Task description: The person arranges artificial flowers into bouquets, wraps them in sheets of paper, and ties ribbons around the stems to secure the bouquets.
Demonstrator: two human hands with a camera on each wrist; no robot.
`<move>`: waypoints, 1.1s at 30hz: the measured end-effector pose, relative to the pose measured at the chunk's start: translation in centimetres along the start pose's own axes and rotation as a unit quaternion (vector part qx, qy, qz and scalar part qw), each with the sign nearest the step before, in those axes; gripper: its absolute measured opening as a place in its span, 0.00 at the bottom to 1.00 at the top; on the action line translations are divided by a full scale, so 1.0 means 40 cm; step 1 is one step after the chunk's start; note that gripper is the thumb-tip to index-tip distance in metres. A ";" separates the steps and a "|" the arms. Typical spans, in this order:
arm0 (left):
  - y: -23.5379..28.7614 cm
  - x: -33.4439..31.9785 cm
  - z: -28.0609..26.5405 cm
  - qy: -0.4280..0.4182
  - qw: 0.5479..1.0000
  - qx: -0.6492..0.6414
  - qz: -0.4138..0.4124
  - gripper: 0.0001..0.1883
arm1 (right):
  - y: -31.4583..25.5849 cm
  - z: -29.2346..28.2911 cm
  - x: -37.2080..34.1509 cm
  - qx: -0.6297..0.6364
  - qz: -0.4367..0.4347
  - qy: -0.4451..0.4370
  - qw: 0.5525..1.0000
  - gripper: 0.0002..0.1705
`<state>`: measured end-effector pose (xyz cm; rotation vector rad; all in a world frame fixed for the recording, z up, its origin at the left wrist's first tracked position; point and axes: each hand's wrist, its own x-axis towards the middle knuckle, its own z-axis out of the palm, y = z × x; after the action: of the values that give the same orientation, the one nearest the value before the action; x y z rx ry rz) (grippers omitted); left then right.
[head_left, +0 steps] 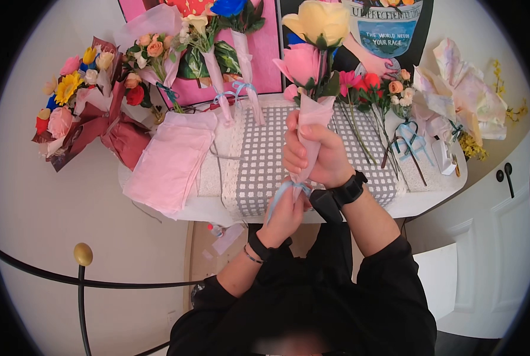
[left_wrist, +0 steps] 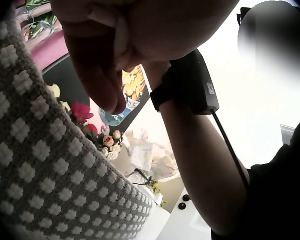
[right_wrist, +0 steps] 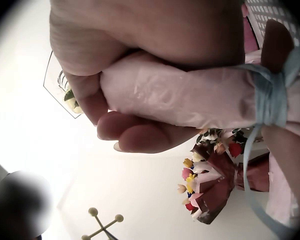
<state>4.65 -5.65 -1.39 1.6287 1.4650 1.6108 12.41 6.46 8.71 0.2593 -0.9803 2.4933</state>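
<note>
A wrapped bouquet (head_left: pixel 315 118) with a large yellow rose (head_left: pixel 318 24) and a pink rose (head_left: pixel 300 62) stands upright over the table's middle. My right hand (head_left: pixel 324 155) grips its pale pink wrapping paper (right_wrist: pixel 180 95), fingers curled round the stem part. A light blue ribbon (right_wrist: pixel 271 100) is tied round the wrapping lower down, with a loose tail hanging. At the ribbon, my left hand (head_left: pixel 285 215) holds the lower end of the bouquet, its fingers showing on both sides of the stem in the right wrist view. The left wrist view leaves that grip mostly in shadow.
Pink wrapping sheets (head_left: pixel 170 160) lie stacked at the left, beside a dark red bouquet (head_left: pixel 107 127). Two slim wrapped bouquets (head_left: pixel 217 83) lean at the back. Loose flower stems (head_left: pixel 360 130), blue ribbons (head_left: pixel 412 142) and pale wrapping paper (head_left: pixel 460 89) lie right. A grey-white runner (head_left: pixel 256 160) covers the table's middle.
</note>
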 end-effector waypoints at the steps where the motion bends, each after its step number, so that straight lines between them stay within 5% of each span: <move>1: -0.011 0.000 -0.002 -0.005 1.000 0.001 -0.018 0.13 | 0.000 0.003 0.003 -0.017 -0.008 0.007 1.000 0.10; 12: -0.039 -0.001 -0.010 0.061 0.979 0.182 0.068 0.26 | 0.004 -0.031 0.043 -0.068 -0.077 0.038 0.994 0.14; 14: -0.054 0.012 -0.012 0.086 0.978 0.177 0.066 0.27 | 0.018 0.016 0.058 -0.172 -0.139 0.176 0.959 0.15; 15: -0.057 0.022 -0.020 0.088 0.978 0.179 0.065 0.27 | 0.029 0.011 0.053 -0.171 -0.138 0.173 0.960 0.15; 17: -0.064 0.045 -0.030 0.109 0.974 0.189 0.064 0.22 | 0.046 -0.009 0.036 -0.372 -0.069 0.204 0.903 0.19; 21: -0.036 0.065 -0.024 0.123 0.974 0.186 0.046 0.22 | 0.040 -0.002 0.027 -0.396 -0.020 0.196 0.897 0.20; 23: -0.040 0.057 -0.021 0.083 0.993 -0.066 -0.052 0.25 | 0.021 -0.020 0.028 -0.388 -0.001 0.178 0.904 0.18; 24: -0.032 0.059 -0.028 0.081 0.993 -0.067 -0.053 0.25 | 0.017 -0.032 0.029 -0.388 -0.001 0.181 0.904 0.18; 26: -0.020 0.062 -0.056 0.038 0.947 -0.303 -0.101 0.26 | 0.013 -0.060 0.034 -0.373 -0.008 0.162 0.914 0.16; 30: -0.029 0.073 -0.097 0.019 0.952 -0.277 -0.126 0.23 | 0.000 -0.092 0.050 -0.437 -0.004 0.139 0.889 0.16; 32: -0.049 0.082 -0.107 0.014 0.970 -0.188 -0.155 0.19 | -0.016 -0.098 0.058 -0.600 0.048 0.155 0.783 0.18; 33: -0.062 0.087 -0.106 0.015 0.970 -0.186 -0.153 0.19 | -0.023 -0.095 0.062 -0.601 0.046 0.153 0.783 0.18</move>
<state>-0.87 -3.30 -0.92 1.1153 1.2592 1.6166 10.61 10.47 7.30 -0.5867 -2.1600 1.4176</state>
